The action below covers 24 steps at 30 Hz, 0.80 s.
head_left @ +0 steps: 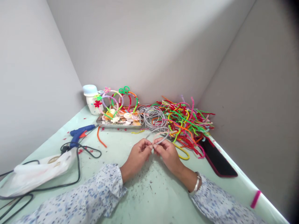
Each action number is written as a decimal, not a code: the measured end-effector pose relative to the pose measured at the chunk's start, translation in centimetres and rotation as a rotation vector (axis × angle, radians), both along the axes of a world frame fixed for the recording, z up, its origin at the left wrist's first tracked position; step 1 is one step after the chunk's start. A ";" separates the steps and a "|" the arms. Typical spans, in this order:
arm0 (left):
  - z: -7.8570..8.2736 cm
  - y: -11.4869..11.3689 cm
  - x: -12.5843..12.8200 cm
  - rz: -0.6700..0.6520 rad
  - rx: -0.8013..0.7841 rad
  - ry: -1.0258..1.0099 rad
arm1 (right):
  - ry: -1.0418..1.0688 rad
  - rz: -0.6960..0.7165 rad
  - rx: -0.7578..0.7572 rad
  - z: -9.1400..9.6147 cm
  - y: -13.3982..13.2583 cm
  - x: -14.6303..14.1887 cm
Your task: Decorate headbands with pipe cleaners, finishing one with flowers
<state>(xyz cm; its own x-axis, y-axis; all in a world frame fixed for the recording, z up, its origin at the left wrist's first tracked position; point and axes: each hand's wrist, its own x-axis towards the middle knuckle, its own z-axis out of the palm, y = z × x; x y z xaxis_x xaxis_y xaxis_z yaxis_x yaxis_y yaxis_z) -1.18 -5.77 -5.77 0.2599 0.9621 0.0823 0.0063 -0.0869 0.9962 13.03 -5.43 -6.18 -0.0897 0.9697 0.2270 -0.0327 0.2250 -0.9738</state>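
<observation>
Blue-flecked white sleeves (88, 194) are framing fingers (146, 151) (159, 150) pinching a seemingly unfinished grey wire loop (168, 133), decorated multicoloured fuzzy hoops (136, 101) standing centre-left.

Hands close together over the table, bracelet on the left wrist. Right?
Wrong wrist: the head view shows the bracelet on the right wrist. The left hand and right hand are close together over the table, as you say.

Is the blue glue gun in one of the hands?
No, the blue glue gun lies on the table, apart from the left hand and right hand.
</observation>
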 end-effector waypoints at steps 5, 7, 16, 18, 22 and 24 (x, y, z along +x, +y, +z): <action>-0.1 0.0 0.0 -0.006 0.000 0.006 | -0.032 -0.002 -0.002 0.2 0.1 0.1; -0.1 0.0 0.0 -0.010 -0.001 0.011 | -0.046 -0.004 -0.006 0.3 0.2 0.1; -0.1 -0.1 0.1 -0.051 -0.031 0.019 | -0.045 0.062 -0.027 -0.1 0.5 0.4; -0.1 -0.2 0.1 -0.058 -0.049 0.014 | -0.050 0.075 -0.036 -0.2 0.5 0.5; 0.0 -0.2 0.2 -0.065 -0.056 0.006 | -0.013 0.113 -0.056 -0.1 0.5 0.5; 0.2 -0.2 0.2 -0.061 -0.054 -0.004 | 0.023 0.123 -0.058 -0.2 0.5 0.4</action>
